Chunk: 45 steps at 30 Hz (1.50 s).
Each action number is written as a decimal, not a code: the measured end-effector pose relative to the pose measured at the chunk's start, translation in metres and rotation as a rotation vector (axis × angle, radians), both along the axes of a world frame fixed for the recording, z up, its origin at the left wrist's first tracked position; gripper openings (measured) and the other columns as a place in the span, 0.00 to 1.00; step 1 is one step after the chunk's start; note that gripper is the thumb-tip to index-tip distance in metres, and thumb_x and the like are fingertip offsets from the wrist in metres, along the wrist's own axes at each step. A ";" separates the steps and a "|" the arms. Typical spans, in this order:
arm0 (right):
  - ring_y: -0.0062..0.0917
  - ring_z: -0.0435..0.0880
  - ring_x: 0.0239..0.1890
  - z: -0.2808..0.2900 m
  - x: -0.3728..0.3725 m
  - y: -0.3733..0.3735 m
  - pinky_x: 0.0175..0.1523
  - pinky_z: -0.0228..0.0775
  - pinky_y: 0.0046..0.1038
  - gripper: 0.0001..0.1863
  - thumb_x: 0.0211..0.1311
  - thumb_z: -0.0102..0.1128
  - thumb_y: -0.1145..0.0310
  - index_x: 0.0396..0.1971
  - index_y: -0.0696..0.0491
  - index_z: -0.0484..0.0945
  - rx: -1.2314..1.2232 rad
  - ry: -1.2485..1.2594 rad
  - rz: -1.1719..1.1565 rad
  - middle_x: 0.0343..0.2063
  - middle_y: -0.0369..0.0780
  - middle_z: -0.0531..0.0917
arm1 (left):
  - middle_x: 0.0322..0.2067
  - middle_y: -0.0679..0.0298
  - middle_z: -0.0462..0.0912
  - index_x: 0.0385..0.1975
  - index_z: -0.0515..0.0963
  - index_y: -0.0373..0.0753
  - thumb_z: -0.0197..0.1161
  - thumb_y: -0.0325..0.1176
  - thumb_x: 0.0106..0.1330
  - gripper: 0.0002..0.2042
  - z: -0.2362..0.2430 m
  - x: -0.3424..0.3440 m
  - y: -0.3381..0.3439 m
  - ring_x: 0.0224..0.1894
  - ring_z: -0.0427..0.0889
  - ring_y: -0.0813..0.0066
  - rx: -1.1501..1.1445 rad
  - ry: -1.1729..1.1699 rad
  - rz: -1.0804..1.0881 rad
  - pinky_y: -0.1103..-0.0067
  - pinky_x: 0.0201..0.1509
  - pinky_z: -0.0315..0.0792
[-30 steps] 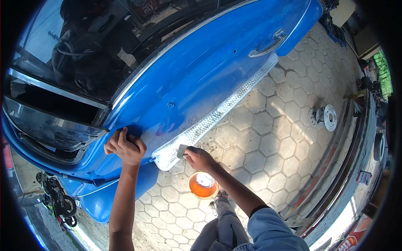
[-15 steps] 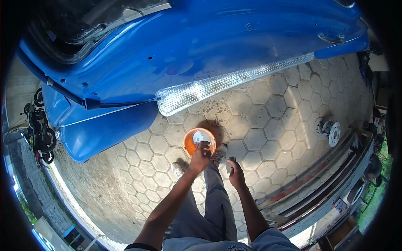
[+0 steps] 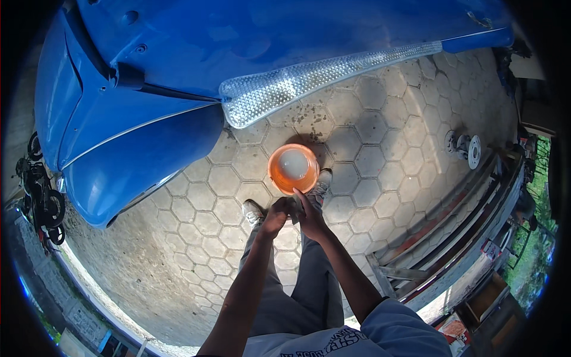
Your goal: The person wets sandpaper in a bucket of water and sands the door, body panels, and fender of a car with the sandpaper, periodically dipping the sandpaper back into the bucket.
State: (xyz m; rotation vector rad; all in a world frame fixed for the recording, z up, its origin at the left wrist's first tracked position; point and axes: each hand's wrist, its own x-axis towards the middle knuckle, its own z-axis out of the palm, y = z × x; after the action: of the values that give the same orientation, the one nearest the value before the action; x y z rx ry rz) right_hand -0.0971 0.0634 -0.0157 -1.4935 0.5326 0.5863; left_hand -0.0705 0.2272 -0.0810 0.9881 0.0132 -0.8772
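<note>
Fingers point(image 3: 301, 201) of both hands point(image 3: 273, 220) point(image 3: 313, 224) grasp grey piece point(image 3: 294, 212) beside orange bucket point(image 3: 275, 177) of cloudy liquid point(image 3: 294, 164).

The hands point(image 3: 275, 218) mostly hide the grey piece point(image 3: 294, 212) between them.

Forearms point(image 3: 244, 297) extend from lower edge, converging just below frame centre; left hand point(image 3: 275, 216) curled, right hand point(image 3: 311, 220) just beside it, finger point(image 3: 299, 197) pointing up-frame.
</note>
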 end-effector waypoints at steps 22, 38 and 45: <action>0.46 0.75 0.56 -0.439 0.008 0.003 0.60 0.69 0.40 0.26 0.58 0.52 0.80 0.58 0.53 0.69 -0.750 -0.140 0.180 0.52 0.49 0.77 | 0.39 0.55 0.84 0.52 0.72 0.31 0.53 0.27 0.71 0.13 -0.188 -0.035 0.049 0.42 0.85 0.68 0.868 -0.204 -0.100 0.75 0.46 0.78; 0.44 0.81 0.50 -0.415 -0.012 0.034 0.56 0.71 0.36 0.15 0.59 0.57 0.74 0.48 0.57 0.75 -0.584 -0.048 0.092 0.46 0.52 0.81 | 0.35 0.52 0.85 0.50 0.71 0.35 0.54 0.21 0.63 0.15 -0.180 -0.041 0.094 0.38 0.86 0.58 1.058 -0.186 0.081 0.69 0.44 0.77; 0.41 0.79 0.57 -0.329 -0.028 -0.031 0.60 0.69 0.35 0.25 0.57 0.55 0.71 0.57 0.58 0.71 -0.387 0.098 0.074 0.51 0.52 0.80 | 0.32 0.48 0.85 0.49 0.72 0.33 0.56 0.28 0.64 0.14 -0.168 -0.095 0.080 0.39 0.86 0.51 0.979 -0.288 -0.099 0.64 0.44 0.78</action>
State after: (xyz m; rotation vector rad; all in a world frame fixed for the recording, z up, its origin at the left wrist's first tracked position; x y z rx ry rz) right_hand -0.1252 0.0319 -0.3450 -1.8631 0.6981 0.6411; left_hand -0.1656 0.3068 -0.2492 2.0378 0.1621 -0.8056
